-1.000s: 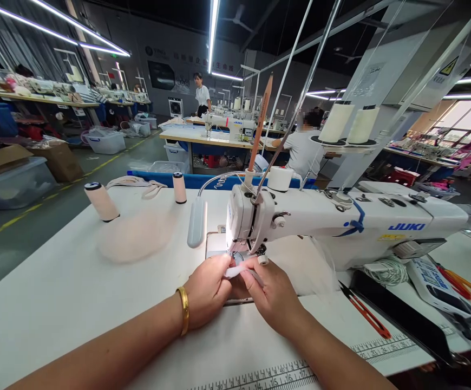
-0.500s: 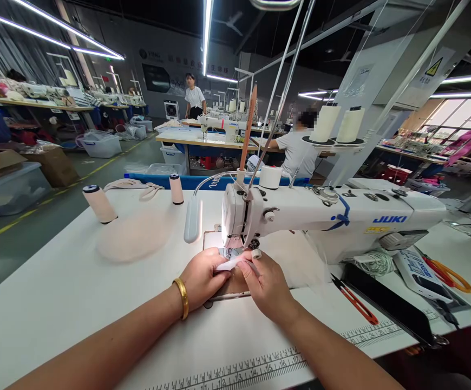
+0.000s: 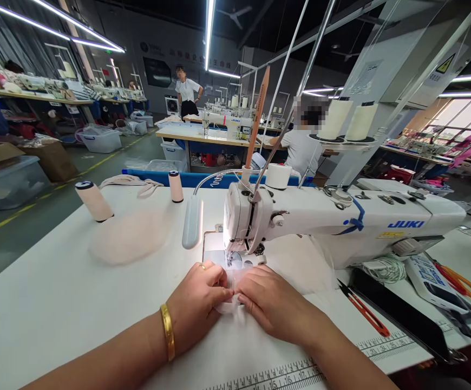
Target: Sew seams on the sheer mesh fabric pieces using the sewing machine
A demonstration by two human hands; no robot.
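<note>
Head view: left hand (image 3: 198,295) and right hand (image 3: 275,306) pinch a pale, sheer fabric piece (image 3: 226,307) between them, just nearer than the head of the sewing machine (image 3: 300,219). It looks light, soft and probably slippery; fingertips at its edges should suit. Left, a translucent bin's (image 3: 10,187) contents are indistinct.

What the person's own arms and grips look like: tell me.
The left arm shows no sleeve, only a broad gold bangle; the left grip wears a gold ring. The right arm is bare; the right grip shows no ring or glove.
</note>
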